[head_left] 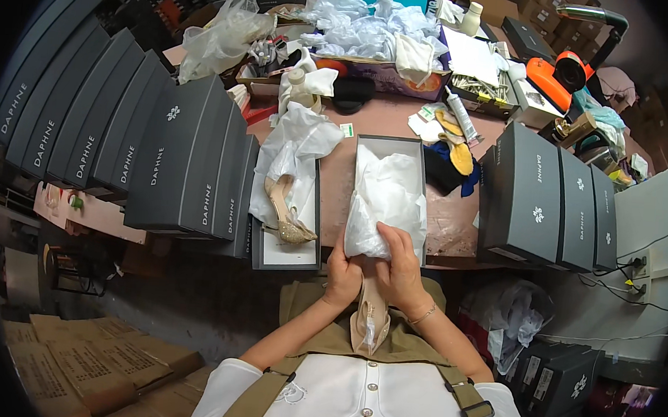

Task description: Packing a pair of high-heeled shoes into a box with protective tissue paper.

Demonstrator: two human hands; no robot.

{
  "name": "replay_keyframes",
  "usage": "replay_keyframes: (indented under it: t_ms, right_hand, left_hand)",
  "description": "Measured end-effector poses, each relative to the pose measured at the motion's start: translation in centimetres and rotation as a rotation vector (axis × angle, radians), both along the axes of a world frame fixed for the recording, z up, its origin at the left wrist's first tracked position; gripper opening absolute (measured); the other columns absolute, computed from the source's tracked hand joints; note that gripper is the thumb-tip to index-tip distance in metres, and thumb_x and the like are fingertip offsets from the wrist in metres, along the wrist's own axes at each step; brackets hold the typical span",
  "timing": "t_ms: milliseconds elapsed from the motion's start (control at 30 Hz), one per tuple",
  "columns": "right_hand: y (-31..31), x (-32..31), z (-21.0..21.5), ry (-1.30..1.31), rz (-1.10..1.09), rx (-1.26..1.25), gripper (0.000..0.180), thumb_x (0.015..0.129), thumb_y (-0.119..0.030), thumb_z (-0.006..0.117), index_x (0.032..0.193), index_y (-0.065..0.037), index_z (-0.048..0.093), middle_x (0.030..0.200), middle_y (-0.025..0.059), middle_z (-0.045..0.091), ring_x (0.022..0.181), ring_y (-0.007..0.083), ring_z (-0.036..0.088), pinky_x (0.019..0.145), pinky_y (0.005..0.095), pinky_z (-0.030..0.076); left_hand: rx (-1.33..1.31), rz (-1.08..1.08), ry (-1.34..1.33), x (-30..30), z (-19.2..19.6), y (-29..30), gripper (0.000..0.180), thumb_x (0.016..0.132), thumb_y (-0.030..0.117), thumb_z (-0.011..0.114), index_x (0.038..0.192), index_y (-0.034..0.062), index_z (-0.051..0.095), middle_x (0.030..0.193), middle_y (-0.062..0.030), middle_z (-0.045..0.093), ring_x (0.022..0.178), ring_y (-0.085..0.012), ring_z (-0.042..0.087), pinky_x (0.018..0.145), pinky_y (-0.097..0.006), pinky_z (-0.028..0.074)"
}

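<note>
A: Head view: where did the beige shoe point(370, 316) lie?

B: Between both hands, at the open box's point(391, 144) near end, its long axis running toward the person.

A: And the hands?

B: Left hand point(342, 277) curled shut around the shoe; right hand point(401, 269) clamped over shoe and white tissue paper point(386, 200).

At centre frame, white tissue paper point(386, 204) fills a dark grey shoe box point(393, 144) on a reddish-brown table point(337, 185). A beige shoe point(370, 319) lies below it, a glittery gold one point(287, 214) at left. Dark grey boxes point(190, 160) bearing white emblems stand left; an orange lamp point(562, 73) sits upper right.
</note>
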State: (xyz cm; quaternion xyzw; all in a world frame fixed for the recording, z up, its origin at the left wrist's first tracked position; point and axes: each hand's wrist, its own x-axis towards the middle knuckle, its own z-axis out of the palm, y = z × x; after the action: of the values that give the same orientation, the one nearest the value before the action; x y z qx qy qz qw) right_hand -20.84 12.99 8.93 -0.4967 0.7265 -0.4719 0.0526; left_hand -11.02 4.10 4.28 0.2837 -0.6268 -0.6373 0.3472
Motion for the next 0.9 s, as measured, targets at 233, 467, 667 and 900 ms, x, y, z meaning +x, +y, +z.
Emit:
replay_keyframes:
  t_ms: [233,467,667,900]
  right_hand:
    - [-0.4,1.2,-0.3,-0.022,-0.037,-0.002,0.063,0.075,0.0,0.062,0.134,-0.006,0.041,0.117,0.0208,0.048,0.1,0.0398,0.056,0.082,0.0406,0.05]
    - [0.3,-4.3,4.4,-0.294,0.134,0.0,0.06,0.083,-0.021,0.071,0.135,-0.01,0.045,0.132,0.0166,0.043,0.11,0.0285,0.053,0.085,0.0343,0.049]
    - [-1.3,-7.1,0.9,-0.627,0.316,0.399,0.028,0.086,-0.017,0.068,0.105,0.001,0.059,0.118,0.0116,0.055,0.089,0.0147,0.058,0.071,0.0277,0.048]
    - [-1.0,-2.3,2.3,-0.27,0.145,0.166,0.076,0.077,-0.016,0.072,0.142,-0.007,0.033,0.135,0.0191,0.043,0.115,0.0349,0.053,0.083,0.0386,0.052]
  left_hand:
    - [0.02,0.009,0.027,-1.1,-0.5,-1.3,0.058,0.079,-0.005,0.06,0.134,-0.0021,0.046,0.119,-0.0139,0.061,0.107,-0.0175,0.057,0.092,-0.029,0.045]
    - [-0.207,-0.329,-0.134,-1.0,4.0,-4.3,0.054,0.071,0.005,0.074,0.122,0.0021,0.057,0.105,-0.0126,0.068,0.096,-0.0163,0.065,0.082,-0.028,0.05]
    - [0.128,-0.572,-0.112,0.7,2.9,-2.4,0.058,0.073,-0.003,0.062,0.13,0.0025,0.048,0.116,-0.0089,0.061,0.107,-0.0154,0.058,0.094,-0.028,0.043]
    - [0.468,-0.329,0.083,0.3,0.0,-4.3,0.07,0.075,-0.016,0.042,0.143,0.002,0.031,0.131,-0.0114,0.049,0.118,-0.017,0.05,0.1,-0.029,0.041]
